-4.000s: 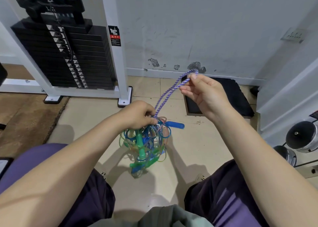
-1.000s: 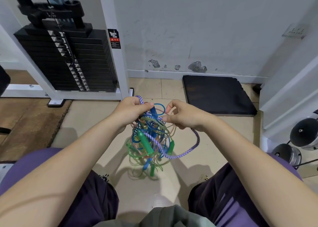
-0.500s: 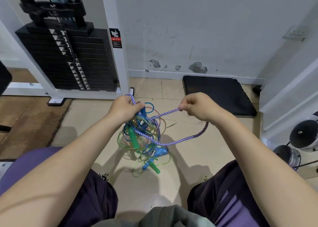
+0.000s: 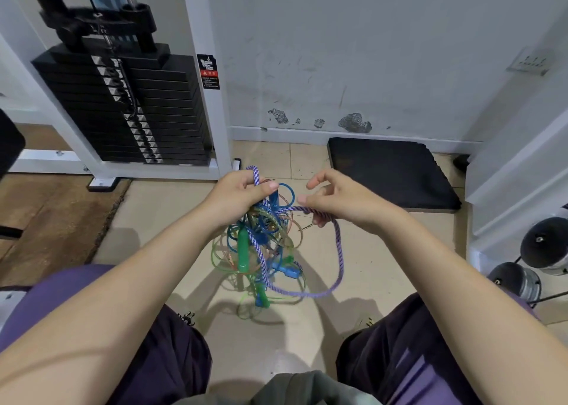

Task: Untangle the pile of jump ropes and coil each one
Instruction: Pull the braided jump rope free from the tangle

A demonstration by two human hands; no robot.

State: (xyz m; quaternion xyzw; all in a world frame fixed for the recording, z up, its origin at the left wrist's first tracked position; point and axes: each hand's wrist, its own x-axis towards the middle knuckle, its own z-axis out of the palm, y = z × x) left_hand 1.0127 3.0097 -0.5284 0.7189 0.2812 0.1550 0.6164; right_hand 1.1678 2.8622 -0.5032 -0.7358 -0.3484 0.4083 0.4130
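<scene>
Beige floor tiles (image 4: 307, 327) lie under our tangled jump ropes (image 4: 261, 244), which hang from our left hand (image 4: 236, 195), clenched on the bundle's top. From that grip the purple braided rope (image 4: 338, 251) loops rightward through our right hand (image 4: 341, 201), lower fingers curled round it, thumb and forefinger apart.

I have one view only, a wide-angle camera on the person's head, looking forward and down past both forearms to the floor (image 4: 307, 337) between the knees. The wall (image 4: 368, 51) ahead fills the top, and straight lines bend near the edges.
</scene>
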